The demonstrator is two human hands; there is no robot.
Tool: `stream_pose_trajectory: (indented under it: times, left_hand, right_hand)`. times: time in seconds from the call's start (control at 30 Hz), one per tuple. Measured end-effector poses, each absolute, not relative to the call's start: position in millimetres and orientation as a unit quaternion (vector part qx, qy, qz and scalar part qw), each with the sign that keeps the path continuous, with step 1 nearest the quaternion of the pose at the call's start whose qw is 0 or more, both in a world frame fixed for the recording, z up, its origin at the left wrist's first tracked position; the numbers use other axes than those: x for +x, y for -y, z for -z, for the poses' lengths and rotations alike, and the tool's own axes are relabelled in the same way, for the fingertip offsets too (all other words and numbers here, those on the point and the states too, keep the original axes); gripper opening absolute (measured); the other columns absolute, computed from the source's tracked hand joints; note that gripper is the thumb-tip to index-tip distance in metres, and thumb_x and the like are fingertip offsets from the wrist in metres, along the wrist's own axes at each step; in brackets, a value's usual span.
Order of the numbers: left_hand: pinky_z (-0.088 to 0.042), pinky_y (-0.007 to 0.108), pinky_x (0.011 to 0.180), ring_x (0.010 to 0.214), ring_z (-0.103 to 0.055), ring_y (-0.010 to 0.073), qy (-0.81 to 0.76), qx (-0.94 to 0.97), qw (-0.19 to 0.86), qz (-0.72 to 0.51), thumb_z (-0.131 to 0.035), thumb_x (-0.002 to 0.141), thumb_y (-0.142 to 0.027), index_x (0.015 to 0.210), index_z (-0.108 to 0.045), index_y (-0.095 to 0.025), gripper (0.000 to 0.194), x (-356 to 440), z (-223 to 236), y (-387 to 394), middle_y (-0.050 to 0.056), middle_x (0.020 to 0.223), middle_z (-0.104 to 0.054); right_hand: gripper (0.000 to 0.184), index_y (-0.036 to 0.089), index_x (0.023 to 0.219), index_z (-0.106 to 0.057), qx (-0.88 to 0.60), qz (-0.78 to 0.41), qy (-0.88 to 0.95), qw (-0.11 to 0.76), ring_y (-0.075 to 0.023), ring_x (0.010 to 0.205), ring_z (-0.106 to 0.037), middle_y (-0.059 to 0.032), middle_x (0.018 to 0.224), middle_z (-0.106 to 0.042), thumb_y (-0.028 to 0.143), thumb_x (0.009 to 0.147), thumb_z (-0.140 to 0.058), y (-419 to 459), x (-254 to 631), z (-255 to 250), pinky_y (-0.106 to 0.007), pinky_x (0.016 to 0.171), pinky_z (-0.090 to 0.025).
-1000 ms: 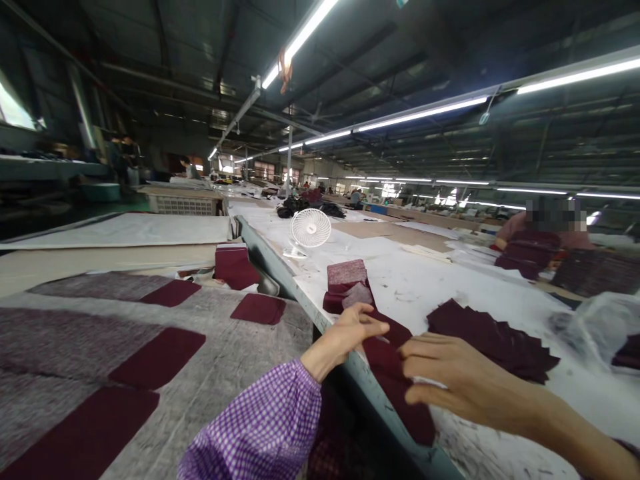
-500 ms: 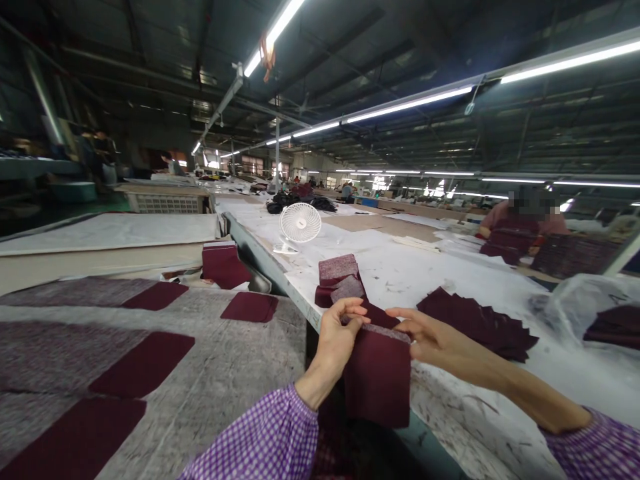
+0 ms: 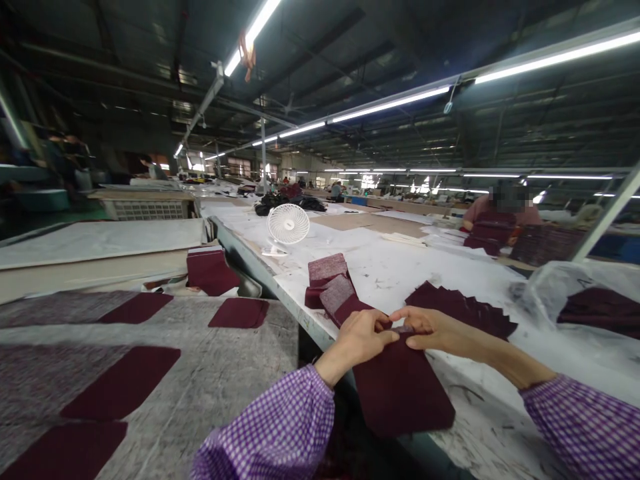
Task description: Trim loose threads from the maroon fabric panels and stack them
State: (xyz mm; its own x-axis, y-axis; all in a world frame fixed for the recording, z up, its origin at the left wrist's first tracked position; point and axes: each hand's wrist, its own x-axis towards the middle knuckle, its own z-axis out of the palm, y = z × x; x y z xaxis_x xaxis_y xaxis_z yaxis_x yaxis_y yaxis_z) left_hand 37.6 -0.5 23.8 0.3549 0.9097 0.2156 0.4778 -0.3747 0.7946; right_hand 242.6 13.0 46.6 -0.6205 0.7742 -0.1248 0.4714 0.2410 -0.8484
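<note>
A maroon fabric piece [image 3: 403, 387] hangs over the near edge of the white-covered table, pinched along its top by both hands. My left hand [image 3: 363, 340] grips the top left, thumb on the front face. Close beside it, my right hand [image 3: 433, 328] is closed on the top right, thumb also in front. Just beyond my left hand, a folded maroon strip with speckled grey patches [image 3: 336, 293] lies on the table. To the right of my right hand rests a fanned pile of maroon pieces [image 3: 460, 310].
On the left, a grey surface [image 3: 200, 380] carries several maroon pieces [image 3: 125, 381]. A white fan [image 3: 289, 224] stands on the table [image 3: 370, 257]. A clear plastic bag [image 3: 555, 287] with maroon fabric lies at right. Across the table sits a person [image 3: 500, 213] with maroon fabric.
Both hands have come closer together at the fabric's top edge. The piece's lower end has swung out to the right, and the whole view has shifted slightly.
</note>
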Motion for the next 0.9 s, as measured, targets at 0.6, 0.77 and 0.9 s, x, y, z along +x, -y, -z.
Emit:
stream_pose_trajectory:
  times: [0.6,0.77,0.9]
  left_hand:
    - [-0.040,0.035,0.080,0.089,-0.049,0.0216,-0.451,0.856,0.042,-0.249,-0.044,0.086,-0.014,0.101,-0.069,-0.024,0.030,65.6,3.4,-0.8,0.006,0.092,-0.058]
    - [-0.039,0.035,0.080,0.089,-0.049,0.0211,-0.451,0.856,0.038,-0.249,-0.044,0.086,-0.015,0.100,-0.068,-0.024,0.029,65.1,3.0,-0.7,0.006,0.093,-0.058]
    - [-0.039,0.034,0.077,0.088,-0.049,0.0207,-0.446,0.858,0.032,-0.251,-0.043,0.088,-0.016,0.098,-0.069,-0.023,0.028,64.2,3.4,0.2,0.006,0.091,-0.058]
  right_hand:
    - [0.023,0.016,0.086,-0.064,-0.371,-0.028,0.924,0.091,-0.0161,0.075,-0.057,-0.0058,0.083,-0.062,0.023,0.090,-0.043,-23.7,259.7,-40.7,-0.027,0.069,-0.042]
    - [0.021,0.017,0.082,-0.061,-0.370,0.011,0.925,0.084,-0.0155,0.073,-0.055,-0.0048,0.081,-0.061,0.022,0.090,-0.042,-25.1,261.0,-33.9,-0.027,0.067,-0.041]
    - [0.020,0.017,0.083,-0.058,-0.372,0.049,0.923,0.085,-0.0143,0.069,-0.054,-0.0042,0.080,-0.059,0.020,0.091,-0.040,-24.8,262.1,-28.1,-0.026,0.064,-0.041]
